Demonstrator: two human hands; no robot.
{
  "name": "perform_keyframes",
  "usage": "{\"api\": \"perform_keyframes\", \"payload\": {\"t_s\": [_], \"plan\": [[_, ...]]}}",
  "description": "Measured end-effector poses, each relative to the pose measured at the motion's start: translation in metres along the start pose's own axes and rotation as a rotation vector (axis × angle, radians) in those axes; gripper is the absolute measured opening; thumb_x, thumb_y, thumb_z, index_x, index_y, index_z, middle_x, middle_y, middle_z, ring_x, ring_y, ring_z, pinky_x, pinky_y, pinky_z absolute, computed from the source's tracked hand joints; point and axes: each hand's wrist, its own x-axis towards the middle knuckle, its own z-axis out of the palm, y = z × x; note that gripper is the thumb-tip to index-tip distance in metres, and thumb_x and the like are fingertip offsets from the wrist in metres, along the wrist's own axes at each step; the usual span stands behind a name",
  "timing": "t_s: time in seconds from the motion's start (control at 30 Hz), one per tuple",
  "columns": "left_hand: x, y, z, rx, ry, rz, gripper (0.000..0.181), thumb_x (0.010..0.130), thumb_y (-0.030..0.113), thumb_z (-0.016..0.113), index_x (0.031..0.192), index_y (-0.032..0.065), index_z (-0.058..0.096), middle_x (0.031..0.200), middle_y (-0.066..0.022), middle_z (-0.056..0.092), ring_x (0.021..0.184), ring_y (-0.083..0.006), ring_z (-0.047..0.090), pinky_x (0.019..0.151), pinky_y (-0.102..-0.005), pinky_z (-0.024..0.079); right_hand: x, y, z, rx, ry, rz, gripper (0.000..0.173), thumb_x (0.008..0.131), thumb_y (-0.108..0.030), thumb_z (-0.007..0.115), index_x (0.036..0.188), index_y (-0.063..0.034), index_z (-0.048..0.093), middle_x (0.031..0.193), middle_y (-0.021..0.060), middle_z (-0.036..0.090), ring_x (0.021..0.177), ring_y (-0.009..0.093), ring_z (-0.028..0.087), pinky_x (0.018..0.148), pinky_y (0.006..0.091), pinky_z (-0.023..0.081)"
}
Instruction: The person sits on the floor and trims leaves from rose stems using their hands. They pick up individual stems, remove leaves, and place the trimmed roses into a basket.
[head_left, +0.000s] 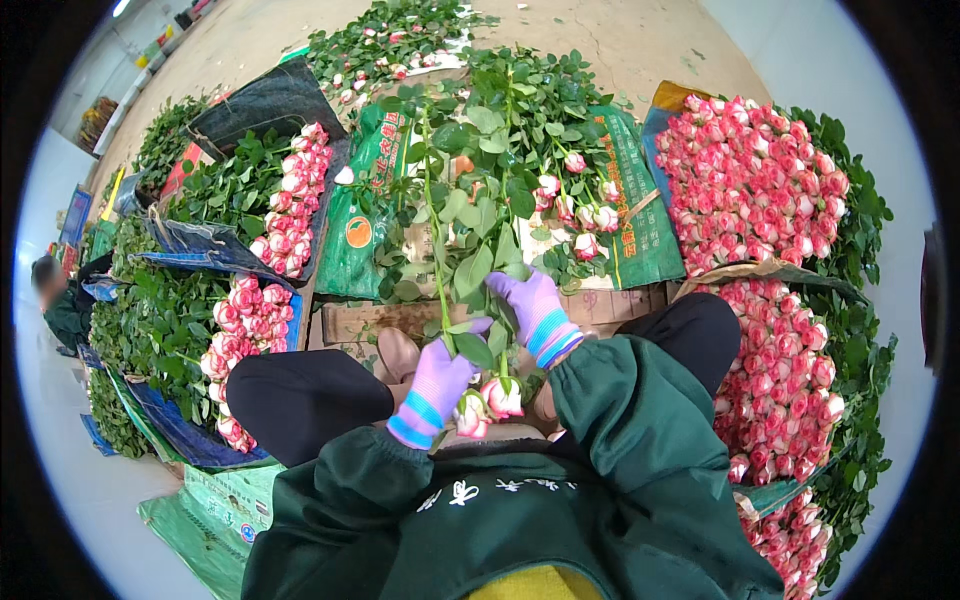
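My left hand (439, 379), in a purple knit glove with blue cuff bands, grips a long leafy rose stem (435, 217). Below its fingers, over my lap, hang two pink-and-white rose heads (502, 397), side by side. My right hand (534, 306), gloved alike, closes around the leafy stem of the second rose (508, 169), higher up; leaves partly cover its fingertips. Both stems point away from me. Under them lies a pile of cut roses (555, 94) on green printed sacks (645, 247), with several blooms (586, 246) showing at the right.
Tightly packed pink roses (750, 187) stand in sack-lined holders at my right. More rose bunches (296, 202) fill dark and blue holders (277, 97) at my left. Beyond the pile, leafy roses (390, 45) lie on the floor. A person (64, 304) is at the far left.
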Motion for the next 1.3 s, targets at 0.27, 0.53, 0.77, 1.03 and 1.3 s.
{"api": "perform_keyframes", "payload": {"t_s": [0.27,0.53,0.77,1.03,1.3], "plan": [[0.006,-0.036,-0.004,-0.414,0.050,-0.176,0.016,0.084,0.009,0.054,0.096,0.0004,0.057,0.074,-0.0042,0.059,0.060,-0.0127,0.057,0.053,-0.0244,0.045,-0.015,0.001,0.025,0.221,-0.053,0.190,0.033,0.080,-0.014,0.066,0.108,0.0016,0.056,0.092,0.0085,0.064,0.076,0.018,0.060,0.068,0.0321,0.049],[0.002,-0.005,-0.035,-0.716,-0.174,-0.308,0.032,0.085,0.006,0.054,0.116,-0.0005,0.051,0.099,-0.0085,0.060,0.082,-0.0207,0.062,0.069,-0.0313,0.053,-0.010,0.004,0.010,0.245,-0.464,0.295,0.026,0.090,-0.024,0.053,0.111,-0.0089,0.056,0.097,0.0039,0.061,0.083,0.012,0.058,0.076,0.0278,0.048],[-0.013,0.026,-0.039,-0.970,-0.327,-0.298,0.036,0.092,0.020,0.046,0.124,0.0050,0.044,0.094,-0.0065,0.057,0.079,-0.0202,0.058,0.075,-0.0349,0.049,-0.015,-0.019,0.015,0.268,-0.560,0.240,0.034,0.083,-0.004,0.059,0.116,-0.0022,0.051,0.102,0.0064,0.060,0.088,0.016,0.059,0.075,0.0325,0.051],[-0.042,0.081,-0.081,-1.011,-0.330,0.151,0.045,0.092,0.018,0.044,0.127,-0.0033,0.025,0.077,-0.0030,0.046,0.051,-0.0118,0.045,0.047,-0.0278,0.038,0.031,-0.009,-0.027,-0.192,-0.135,-0.080,0.033,0.076,-0.016,0.069,0.104,-0.0001,0.061,0.093,0.0079,0.066,0.081,0.017,0.062,0.074,0.0319,0.049],[-0.065,0.150,-0.117,-0.330,-0.077,0.097,0.039,0.091,0.026,0.047,0.118,-0.0012,0.039,0.069,-0.0075,0.051,0.047,-0.0183,0.050,0.042,-0.0278,0.042,0.080,-0.010,-0.067,-1.364,0.254,0.164,0.037,0.071,-0.029,0.069,0.095,-0.0005,0.062,0.095,0.0196,0.064,0.090,0.031,0.062,0.079,0.0354,0.047]]}}
